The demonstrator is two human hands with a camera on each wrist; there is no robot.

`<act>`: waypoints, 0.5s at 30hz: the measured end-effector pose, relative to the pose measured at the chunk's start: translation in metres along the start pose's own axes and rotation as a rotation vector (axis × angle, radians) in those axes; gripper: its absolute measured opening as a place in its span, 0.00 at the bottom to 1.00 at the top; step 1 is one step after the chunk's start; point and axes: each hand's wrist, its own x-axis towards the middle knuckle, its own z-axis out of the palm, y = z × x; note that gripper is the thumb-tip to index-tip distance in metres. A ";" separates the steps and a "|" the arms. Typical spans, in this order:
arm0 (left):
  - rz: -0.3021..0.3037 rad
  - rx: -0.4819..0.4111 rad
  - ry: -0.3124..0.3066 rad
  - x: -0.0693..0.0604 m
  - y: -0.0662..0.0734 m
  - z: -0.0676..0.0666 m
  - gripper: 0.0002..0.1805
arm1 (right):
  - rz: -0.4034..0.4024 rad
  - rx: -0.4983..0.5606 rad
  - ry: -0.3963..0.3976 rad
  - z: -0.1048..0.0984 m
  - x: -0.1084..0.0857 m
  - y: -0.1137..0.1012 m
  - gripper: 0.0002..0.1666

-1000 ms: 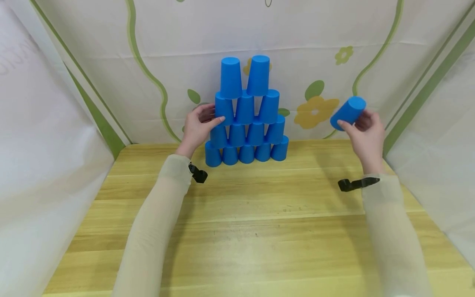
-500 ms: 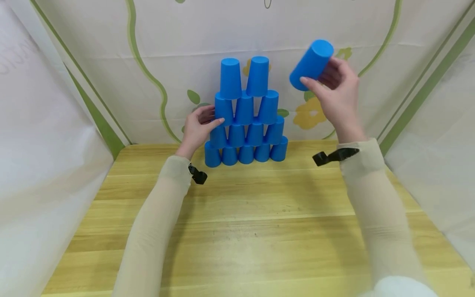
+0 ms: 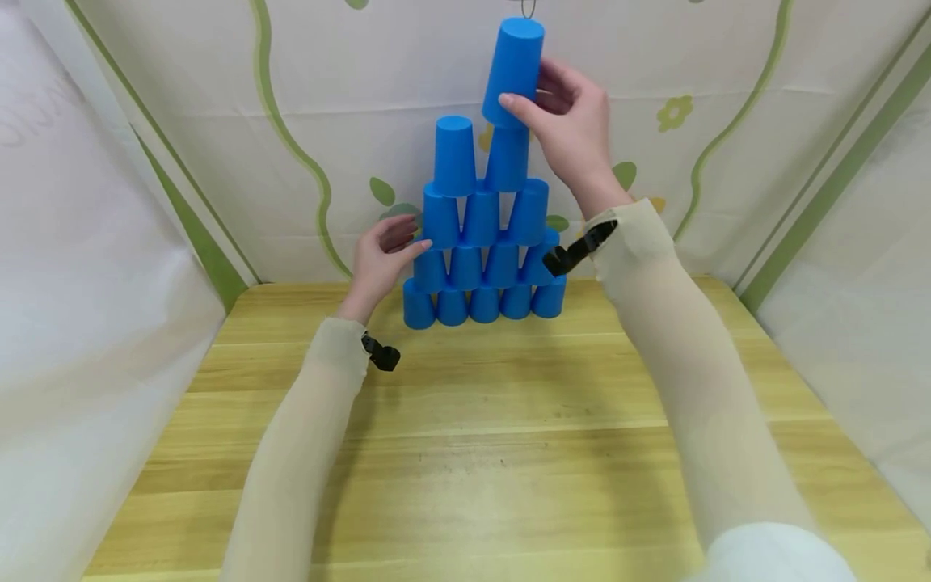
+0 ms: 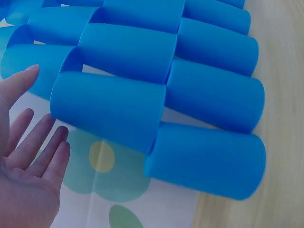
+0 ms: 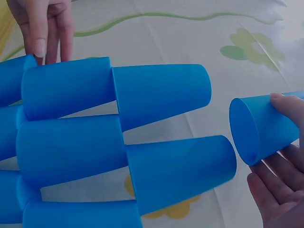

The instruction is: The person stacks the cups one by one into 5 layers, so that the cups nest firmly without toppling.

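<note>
Blue cups, all upside down, form a stepped wall (image 3: 481, 214) of rows, with two cups on its top row: a left one (image 3: 454, 158) and a right one (image 3: 507, 162). My right hand (image 3: 578, 133) grips another blue cup (image 3: 513, 71) between thumb and fingers, rim downward. In the right wrist view a gap separates the rim of this held cup (image 5: 270, 126) from the top-row cups (image 5: 183, 173). Beside the wall's left side, my left hand (image 3: 378, 263) has its fingers loosely extended; the left wrist view shows this hand (image 4: 33, 175) holding nothing.
The stack stands near the back edge of a wooden table (image 3: 465, 453). Just behind it hangs a white patterned cloth (image 3: 349, 73), with further white cloth at the left (image 3: 94, 323) and right (image 3: 858, 323) sides. A dark camera is strapped on each wrist.
My right hand has lifted the cup and carried it leftward from the right side to above the top row, turning it more upright. My left hand has drawn back slightly from the stack.
</note>
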 end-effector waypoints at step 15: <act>-0.092 0.109 0.093 -0.064 -0.015 -0.064 0.29 | 0.041 -0.075 -0.078 0.028 0.025 0.013 0.38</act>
